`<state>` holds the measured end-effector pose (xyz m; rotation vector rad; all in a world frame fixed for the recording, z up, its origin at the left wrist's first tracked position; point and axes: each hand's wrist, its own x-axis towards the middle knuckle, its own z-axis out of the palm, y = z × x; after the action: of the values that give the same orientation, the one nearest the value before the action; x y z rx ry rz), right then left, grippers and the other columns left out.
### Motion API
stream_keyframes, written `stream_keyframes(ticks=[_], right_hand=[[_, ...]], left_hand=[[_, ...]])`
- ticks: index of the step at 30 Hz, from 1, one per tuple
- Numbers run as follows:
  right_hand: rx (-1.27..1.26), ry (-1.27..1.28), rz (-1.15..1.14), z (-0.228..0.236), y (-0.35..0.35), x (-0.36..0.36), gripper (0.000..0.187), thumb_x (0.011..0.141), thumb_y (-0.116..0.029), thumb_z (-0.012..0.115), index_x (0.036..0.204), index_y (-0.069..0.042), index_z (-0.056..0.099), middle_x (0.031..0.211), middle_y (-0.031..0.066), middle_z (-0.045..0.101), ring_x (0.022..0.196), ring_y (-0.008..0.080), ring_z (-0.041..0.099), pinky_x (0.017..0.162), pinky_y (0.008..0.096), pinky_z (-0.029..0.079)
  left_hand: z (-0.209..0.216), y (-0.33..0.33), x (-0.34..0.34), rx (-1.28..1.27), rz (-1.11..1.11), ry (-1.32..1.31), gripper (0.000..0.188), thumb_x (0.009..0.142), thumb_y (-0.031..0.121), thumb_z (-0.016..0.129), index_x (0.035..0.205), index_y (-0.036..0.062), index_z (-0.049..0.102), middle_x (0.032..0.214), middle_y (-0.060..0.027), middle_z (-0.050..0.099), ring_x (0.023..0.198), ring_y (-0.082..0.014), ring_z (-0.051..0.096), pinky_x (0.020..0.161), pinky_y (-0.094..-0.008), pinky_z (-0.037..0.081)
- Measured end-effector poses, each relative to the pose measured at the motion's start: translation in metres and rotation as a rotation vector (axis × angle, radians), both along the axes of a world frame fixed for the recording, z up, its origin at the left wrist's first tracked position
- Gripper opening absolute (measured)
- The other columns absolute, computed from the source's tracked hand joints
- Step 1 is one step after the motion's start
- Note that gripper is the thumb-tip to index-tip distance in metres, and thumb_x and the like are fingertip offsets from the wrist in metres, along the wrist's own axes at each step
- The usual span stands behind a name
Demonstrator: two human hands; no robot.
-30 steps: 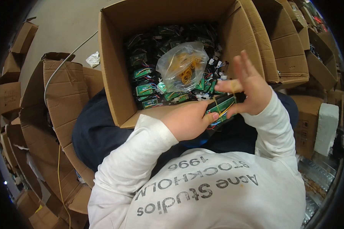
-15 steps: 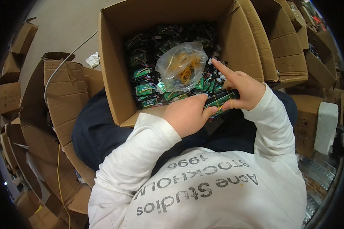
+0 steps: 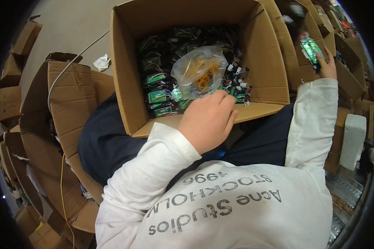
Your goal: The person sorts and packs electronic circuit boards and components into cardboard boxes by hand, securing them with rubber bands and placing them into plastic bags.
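Note:
My right hand is stretched out to the far right, its fingers closed on a green circuit board with a dark underside. Below and behind the board is an open carton on the right. My left hand hovers over the near edge of the large cardboard box, back of the hand up, close to a clear plastic bag of yellow rubber bands. Its fingertips point down out of sight, so any hold is hidden. Under the bag, rows of green circuit boards with coloured wires fill the box.
More open cartons stand along the right side. On the left are flattened or open cardboard pieces, a grey cable and a yellow cord. A white foam block sits at the right. Crumpled paper lies on the floor.
My right hand has carried the banded circuit board from in front of the box out to the right-hand cartons. The left hand has let go of it and shifted slightly over the box edge.

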<state>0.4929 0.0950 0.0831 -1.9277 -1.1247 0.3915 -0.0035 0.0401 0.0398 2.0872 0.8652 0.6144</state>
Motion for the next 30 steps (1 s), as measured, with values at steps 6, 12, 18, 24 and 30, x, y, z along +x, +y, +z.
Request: stream_keyframes(ticks=[6, 12, 18, 24, 30], right_hand=[[-0.301, 0.014, -0.087, -0.024, 0.009, -0.035, 0.092, 0.087, -0.003, 0.072, 0.159, -0.017, 0.017, 0.131, 0.0251, 0.057, 0.101, 0.0314, 0.065, 0.074, 0.0408, 0.057], [-0.382, -0.602, 0.288, -0.068, 0.014, -0.045, 0.074, 0.083, -0.017, 0.076, 0.15, -0.016, 0.044, 0.145, 0.0253, 0.046, 0.134, 0.0434, 0.046, 0.112, 0.0435, 0.039], [-0.857, -0.983, -0.03, -0.107, 0.037, -0.106, 0.077, 0.084, -0.043, 0.073, 0.149, -0.014, 0.044, 0.146, 0.0133, 0.047, 0.132, 0.0357, 0.045, 0.114, 0.0448, 0.035], [-0.635, -1.386, -0.116, -0.154, 0.031, -0.154, 0.077, 0.087, -0.034, 0.068, 0.152, -0.013, 0.033, 0.153, 0.0142, 0.037, 0.142, 0.0317, 0.034, 0.12, 0.0536, 0.022], [-0.972, -1.042, 0.64, -0.237, 0.026, -0.178, 0.068, 0.086, -0.043, 0.068, 0.149, -0.029, 0.047, 0.159, 0.0168, 0.033, 0.145, 0.038, 0.034, 0.12, 0.0507, 0.029]], left_hand=[[-0.023, -0.039, -0.003, 0.062, -0.21, 0.273, 0.019, 0.09, 0.021, 0.066, 0.097, 0.0038, 0.062, 0.095, -0.0125, 0.062, 0.098, -0.0323, 0.06, 0.083, -0.0427, 0.049], [-0.022, -0.045, -0.002, 0.181, -0.274, 0.369, 0.021, 0.087, 0.025, 0.069, 0.094, 0.0067, 0.063, 0.094, -0.0084, 0.058, 0.094, -0.0267, 0.056, 0.081, -0.0372, 0.046], [-0.021, -0.049, -0.004, 0.189, -0.265, 0.386, 0.021, 0.086, 0.025, 0.069, 0.094, 0.007, 0.063, 0.094, -0.008, 0.058, 0.095, -0.0264, 0.056, 0.08, -0.0368, 0.046], [-0.021, -0.05, -0.008, 0.227, -0.266, 0.41, 0.018, 0.086, 0.023, 0.067, 0.094, 0.008, 0.063, 0.095, -0.0076, 0.059, 0.096, -0.0245, 0.057, 0.079, -0.0353, 0.044], [-0.024, -0.052, -0.008, 0.247, -0.275, 0.464, 0.015, 0.083, 0.018, 0.063, 0.094, 0.0093, 0.065, 0.096, -0.0062, 0.059, 0.099, -0.0232, 0.057, 0.079, -0.0339, 0.044]])
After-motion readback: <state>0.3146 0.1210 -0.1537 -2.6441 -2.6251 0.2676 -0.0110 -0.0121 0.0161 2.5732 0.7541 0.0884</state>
